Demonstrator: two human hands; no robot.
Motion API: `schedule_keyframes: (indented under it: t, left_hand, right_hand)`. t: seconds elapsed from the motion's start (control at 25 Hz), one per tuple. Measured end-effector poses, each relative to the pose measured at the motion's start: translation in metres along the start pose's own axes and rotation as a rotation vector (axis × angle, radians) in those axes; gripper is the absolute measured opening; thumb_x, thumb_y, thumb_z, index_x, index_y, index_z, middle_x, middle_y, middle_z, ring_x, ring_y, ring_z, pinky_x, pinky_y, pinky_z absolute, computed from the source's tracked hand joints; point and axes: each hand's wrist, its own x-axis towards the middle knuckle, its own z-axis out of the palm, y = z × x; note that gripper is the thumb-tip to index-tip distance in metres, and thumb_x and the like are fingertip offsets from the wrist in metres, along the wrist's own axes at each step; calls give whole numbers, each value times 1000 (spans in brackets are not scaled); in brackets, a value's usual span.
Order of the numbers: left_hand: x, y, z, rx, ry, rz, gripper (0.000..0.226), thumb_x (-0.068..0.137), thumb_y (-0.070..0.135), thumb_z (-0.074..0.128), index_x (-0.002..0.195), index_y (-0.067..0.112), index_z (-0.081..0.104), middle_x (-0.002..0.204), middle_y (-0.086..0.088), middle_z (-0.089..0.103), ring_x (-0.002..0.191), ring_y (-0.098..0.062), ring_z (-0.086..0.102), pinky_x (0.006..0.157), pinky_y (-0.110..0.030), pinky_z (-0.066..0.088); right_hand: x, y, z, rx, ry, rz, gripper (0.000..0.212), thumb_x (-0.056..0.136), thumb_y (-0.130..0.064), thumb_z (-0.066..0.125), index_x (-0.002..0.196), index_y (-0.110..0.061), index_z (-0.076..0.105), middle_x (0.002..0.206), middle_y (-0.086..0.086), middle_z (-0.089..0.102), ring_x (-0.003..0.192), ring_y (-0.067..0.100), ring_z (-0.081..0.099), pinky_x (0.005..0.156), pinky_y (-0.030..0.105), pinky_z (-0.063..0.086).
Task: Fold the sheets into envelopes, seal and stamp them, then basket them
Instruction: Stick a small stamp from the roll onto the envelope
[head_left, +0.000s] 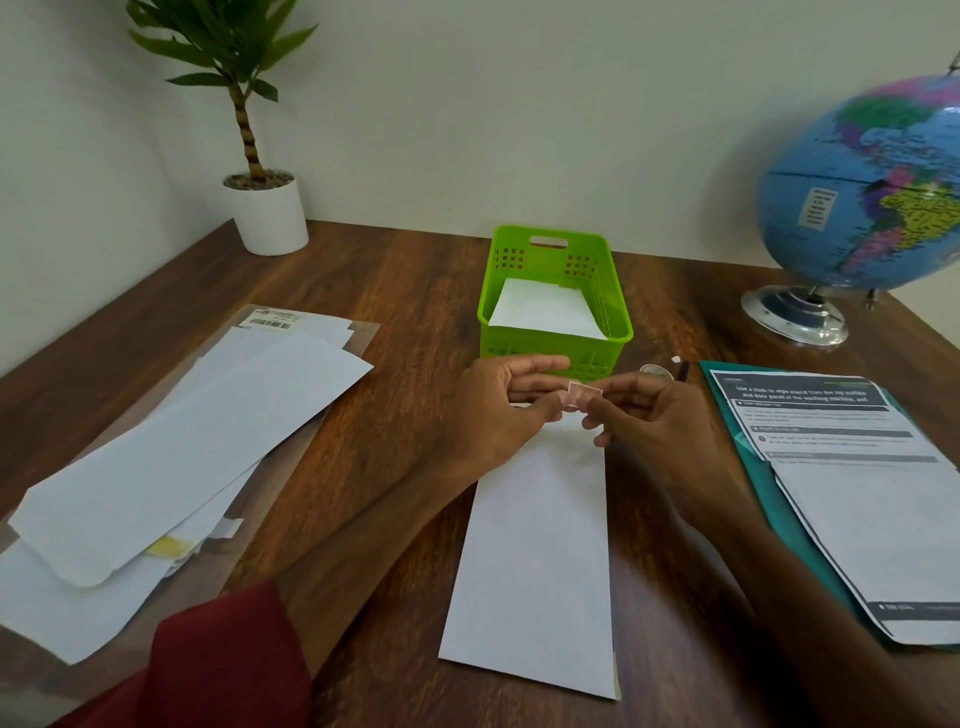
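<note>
step: stamping. Envelope (535, 566) lies flat on the desk (405, 322) in front of me, long axis pointing at the basket (555, 296).
left hand (498, 410): fingers pinching the left edge of the stamp (581, 395).
right hand (660, 421): fingers pinching the stamp's right edge, held just above the envelope's far end.
stamp: small, pinkish, looks like I'm peeling its backing; too blurred to confirm.
next: free the stamp, lower it onto a far corner of the envelope, press flat, then lift the envelope into the basket.
basket: green, just beyond my hands, one white envelope already inside.
desk: dark wood; loose envelopes (171, 452) stacked left, printed sheet (852, 483) on a teal folder right.
room: potted plant (249, 130) far left, globe (872, 197) far right, plain pale wall.
</note>
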Motion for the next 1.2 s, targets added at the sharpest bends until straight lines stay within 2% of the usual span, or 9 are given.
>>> schedule_keyframes:
  t: [0.12, 0.2, 0.32, 0.4, 0.48, 0.68, 0.84, 1.04, 1.2]
  left_hand:
    - [-1, -18, 10, 363, 4, 133, 59, 92, 18, 73, 146, 11, 50, 135, -4, 65, 110, -13, 69, 91, -31, 59]
    - [-2, -27, 14, 599, -136, 116, 63, 97, 33, 65, 151, 14, 40, 148, -4, 53, 133, -17, 52, 112, -35, 44]
    - [-4, -31, 15, 770, -273, 80, 65, 102, 38, 51, 157, 13, 28, 159, -4, 36, 148, -20, 30, 123, -37, 25]
    - [-6, -29, 14, 834, -258, 140, 65, 100, 38, 49, 156, 13, 30, 158, -4, 36, 147, -21, 30, 120, -38, 24]
    - [-6, -27, 14, 900, -206, 198, 63, 93, 41, 47, 149, 15, 42, 147, -4, 48, 137, -22, 40, 112, -41, 31]
    - [-6, -32, 16, 903, -117, 155, 47, 84, 42, 47, 125, 21, 58, 120, 0, 55, 117, -21, 47, 94, -38, 33]
    - [-5, -38, 18, 862, -76, 205, 37, 83, 39, 54, 115, 21, 64, 109, -1, 56, 107, -20, 50, 86, -34, 33]
    - [-4, -41, 19, 859, -29, 249, 27, 84, 40, 58, 105, 25, 65, 100, 3, 64, 96, -19, 56, 78, -38, 43]
    - [-3, -40, 18, 756, -24, 224, 22, 82, 39, 63, 100, 25, 64, 98, 8, 66, 94, -17, 57, 80, -41, 45]
  right_hand:
    - [3, 5, -8, 11, 49, 83, 17, 86, -28, 80, 97, -16, 79, 81, 2, 79, 70, 16, 75, 63, 27, 59]
    - [5, 7, -16, 26, 78, 127, 14, 86, -29, 80, 95, -18, 79, 80, 3, 79, 68, 16, 74, 63, 27, 57]
    - [8, 11, -23, -8, 97, 185, 14, 87, -24, 79, 99, -17, 78, 80, 0, 80, 69, 15, 75, 62, 26, 57]
    - [9, 12, -22, -19, 58, 237, 16, 88, -23, 79, 102, -16, 78, 81, -1, 80, 73, 15, 76, 65, 26, 59]
    - [7, 12, -19, -36, 2, 267, 16, 87, -26, 80, 101, -18, 80, 82, -1, 80, 78, 16, 77, 70, 28, 61]
    - [5, 8, -13, 28, -62, 303, 9, 89, -25, 78, 96, -21, 81, 92, -2, 80, 88, 16, 76, 76, 29, 62]
    - [2, 5, -10, 74, -89, 307, 15, 85, -27, 80, 98, -20, 82, 94, 2, 80, 89, 20, 75, 78, 32, 61]
    - [0, 8, -2, 77, -100, 333, 25, 81, -25, 84, 104, -14, 80, 92, 5, 80, 88, 26, 77, 81, 34, 63]
    - [2, 11, -2, 66, -89, 344, 23, 82, -23, 84, 100, -10, 80, 89, 7, 80, 85, 27, 77, 77, 32, 63]
